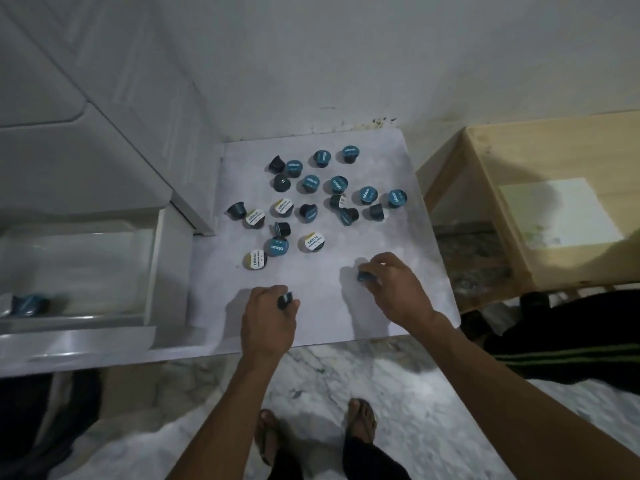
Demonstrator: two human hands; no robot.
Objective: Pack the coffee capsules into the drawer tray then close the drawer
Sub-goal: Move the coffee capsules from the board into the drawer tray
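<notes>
Several coffee capsules (313, 183), most with blue lids and a few with white and yellow lids (311, 242), lie scattered over the far half of a pale table (325, 317). My left hand (268, 320) is closed around a dark blue capsule (286, 301) near the table's front. My right hand (394, 289) grips another blue capsule (366, 276) just above the tabletop. At the left a white drawer (152, 271) stands pulled out, with a clear tray (79, 268) inside it. One blue capsule (29, 304) lies at the tray's near left corner.
White cabinet fronts (104, 133) rise behind the drawer at the left. A wooden stool (554, 209) with a sheet of paper on it stands right of the table. A seated person's dark clothing (568, 334) shows at the right edge. My sandalled feet (311, 431) stand on marble floor.
</notes>
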